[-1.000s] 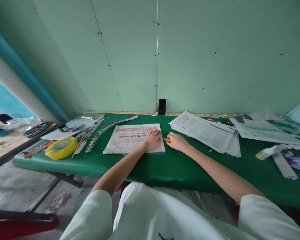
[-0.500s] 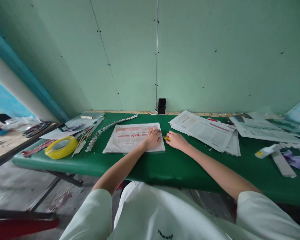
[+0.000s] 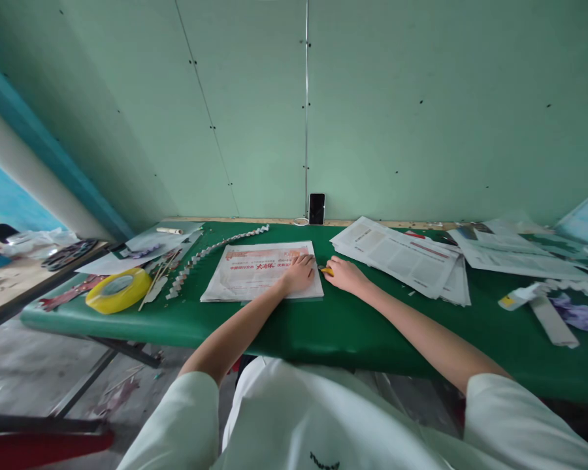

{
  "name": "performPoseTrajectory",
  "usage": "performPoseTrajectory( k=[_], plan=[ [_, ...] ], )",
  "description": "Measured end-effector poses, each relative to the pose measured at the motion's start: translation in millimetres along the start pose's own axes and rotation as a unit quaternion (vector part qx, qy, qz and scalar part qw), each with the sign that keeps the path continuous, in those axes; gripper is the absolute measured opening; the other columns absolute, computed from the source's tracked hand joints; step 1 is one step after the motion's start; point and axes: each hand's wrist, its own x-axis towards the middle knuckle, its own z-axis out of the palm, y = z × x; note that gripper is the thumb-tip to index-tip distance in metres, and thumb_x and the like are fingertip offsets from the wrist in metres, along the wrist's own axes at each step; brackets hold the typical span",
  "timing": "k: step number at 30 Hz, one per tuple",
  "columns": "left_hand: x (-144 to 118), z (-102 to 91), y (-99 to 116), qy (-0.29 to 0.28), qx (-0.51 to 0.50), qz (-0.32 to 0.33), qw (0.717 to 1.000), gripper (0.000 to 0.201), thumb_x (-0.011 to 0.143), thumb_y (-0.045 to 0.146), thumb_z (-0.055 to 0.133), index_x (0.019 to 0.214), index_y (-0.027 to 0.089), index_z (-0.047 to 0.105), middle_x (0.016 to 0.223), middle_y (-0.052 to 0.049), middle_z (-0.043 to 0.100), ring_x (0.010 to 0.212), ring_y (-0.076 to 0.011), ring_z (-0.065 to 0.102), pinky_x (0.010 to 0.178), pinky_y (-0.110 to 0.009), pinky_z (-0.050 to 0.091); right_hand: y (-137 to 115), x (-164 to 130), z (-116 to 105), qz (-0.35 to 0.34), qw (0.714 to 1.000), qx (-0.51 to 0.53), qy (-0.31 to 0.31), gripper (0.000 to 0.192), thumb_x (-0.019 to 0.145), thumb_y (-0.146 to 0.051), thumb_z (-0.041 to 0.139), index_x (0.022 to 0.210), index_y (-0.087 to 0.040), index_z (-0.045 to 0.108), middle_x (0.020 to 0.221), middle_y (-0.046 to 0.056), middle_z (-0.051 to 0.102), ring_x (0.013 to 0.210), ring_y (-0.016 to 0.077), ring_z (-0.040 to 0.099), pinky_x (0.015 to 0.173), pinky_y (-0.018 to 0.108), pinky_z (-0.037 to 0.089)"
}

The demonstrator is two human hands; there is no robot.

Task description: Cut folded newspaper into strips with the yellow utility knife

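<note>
My left fingers point(image 3: 304, 260) lie flat and unclenched on the right part of a newspaper stack point(image 3: 245, 281), which rests on the green-covered desk point(image 3: 284, 326) before me. My right fingers point(image 3: 337, 265) grasp a yellow-handled cutter point(image 3: 328, 271) just beside the stack's right edge. Left of the stack lie a zigzag strip point(image 3: 192, 262) and, farther out, a yellow tape roll point(image 3: 137, 292); rightward, overlapping printed sheets point(image 3: 396, 254); behind, an upright phone point(image 3: 317, 209) near the wall point(image 3: 362, 130).

I can read big red characters point(image 3: 265, 266), 大消保, on the newspaper point(image 3: 240, 284) at my eleven o'clock; print on the papers point(image 3: 396, 258) at one and dark lettering point(image 3: 324, 463) on my shirt point(image 3: 284, 418) at six is unreadable
</note>
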Motion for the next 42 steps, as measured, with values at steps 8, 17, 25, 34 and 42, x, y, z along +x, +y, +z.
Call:
performPoseTrajectory(
  k=[8,17,25,34,42],
  plan=[
    [-1.5,-3.4,4.9,0.0,-0.002,-0.001,1.0,0.054,0.107,0.025,0.038,0.157,0.014,0.057,0.163,-0.019,0.057,0.154,-0.0329,0.048,0.131,-0.053,0.035,-3.7,5.7,-4.1,0.013,1.0,0.002,-0.006,0.024,0.112,-0.037,0.058,0.122,-0.019,0.071,0.131,0.016,0.068,0.096,0.0238,0.075,0.067,0.029,0.047],
    [-6.3,-18.4,20.0,-0.043,-0.004,-0.027,0.999,0.045,0.1,0.03,0.053,0.141,0.019,0.068,0.143,-0.018,0.066,0.137,-0.0421,0.054,0.119,-0.066,0.043,-0.1,-14.6,0.4,-0.009,1.0,0.005,-0.019,0.02,0.11,-0.038,0.06,0.114,-0.021,0.07,0.124,0.014,0.068,0.085,0.0232,0.073,0.064,0.031,0.047],
    [-6.6,-8.1,21.2,0.012,-0.011,-0.04,0.999,0.05,0.108,0.031,0.044,0.152,0.014,0.058,0.163,-0.02,0.056,0.157,-0.035,0.046,0.131,-0.054,0.036,-0.2,-15.0,1.6,-0.007,1.0,0.006,-0.011,0.024,0.112,-0.04,0.058,0.117,-0.02,0.071,0.126,0.014,0.069,0.086,0.0223,0.073,0.063,0.031,0.045],
    [-5.3,2.8,12.5,0.003,-0.019,-0.034,0.999,0.057,0.109,0.034,0.042,0.16,0.01,0.053,0.169,-0.022,0.052,0.162,-0.0336,0.044,0.134,-0.052,0.033,-2.2,-11.7,-1.1,-0.01,1.0,0.005,-0.016,0.025,0.112,-0.039,0.058,0.119,-0.019,0.071,0.128,0.016,0.068,0.087,0.0231,0.074,0.065,0.031,0.048],
    [-6.2,-2.8,15.8,-0.024,-0.019,-0.038,0.999,0.062,0.109,0.034,0.038,0.163,0.005,0.05,0.173,-0.025,0.047,0.164,-0.0351,0.04,0.136,-0.051,0.029,-1.2,-11.2,-0.8,-0.007,1.0,0.004,-0.014,0.024,0.113,-0.04,0.057,0.116,-0.02,0.07,0.127,0.015,0.068,0.085,0.0213,0.073,0.063,0.029,0.047]
  ],
)
